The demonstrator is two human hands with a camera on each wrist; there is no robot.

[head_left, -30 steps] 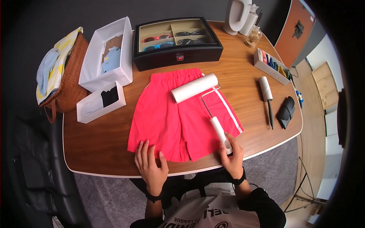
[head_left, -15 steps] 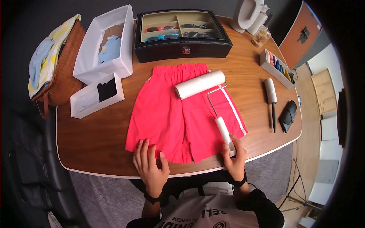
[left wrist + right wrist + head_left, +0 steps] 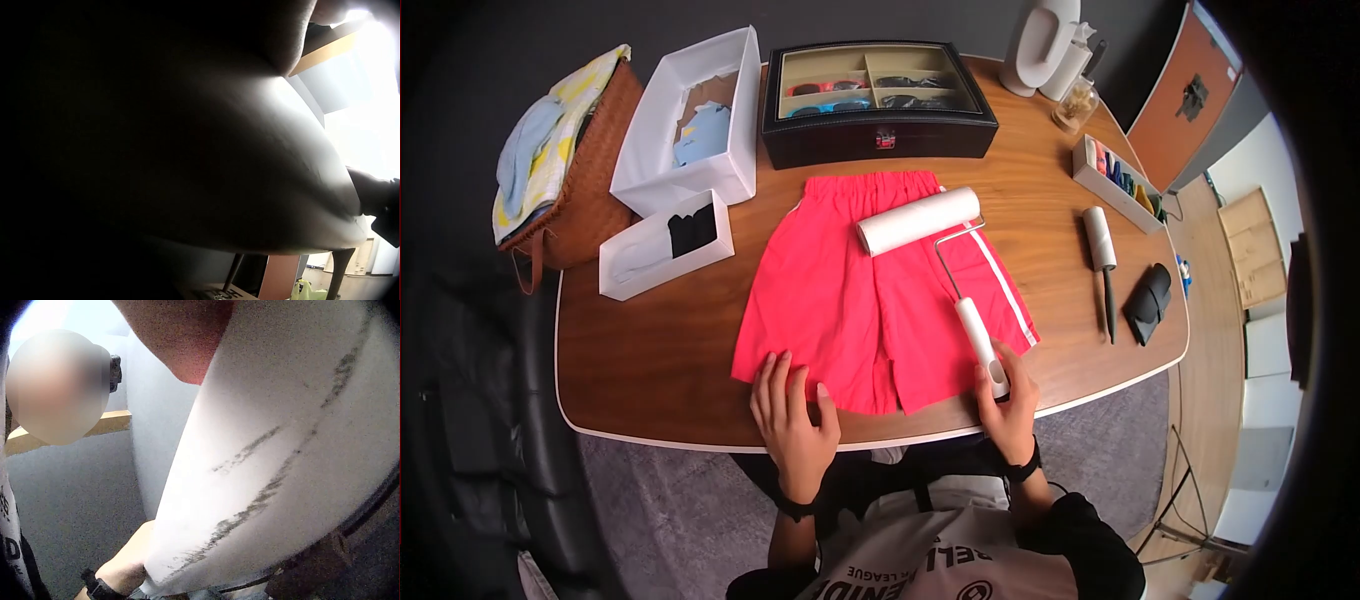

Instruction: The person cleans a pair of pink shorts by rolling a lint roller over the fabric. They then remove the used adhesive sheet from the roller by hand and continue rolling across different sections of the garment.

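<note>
Currently, the roller [image 3: 920,221] lies on the red shorts [image 3: 825,300] near frame centre, its handle [image 3: 973,326] running downward and slightly right — to the nearer right hand [image 3: 1010,405], which pinches its end. The left hand [image 3: 796,430], fingers extended, touches the shorts, lower left of centre.

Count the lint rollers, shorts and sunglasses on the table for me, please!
Lint rollers: 2 (one big, one small)
Shorts: 1 pair (bright pinkish red)
Sunglasses: 4 pairs (1 red, 1 blue, 2 black), all in the black case
Total: 7
</note>
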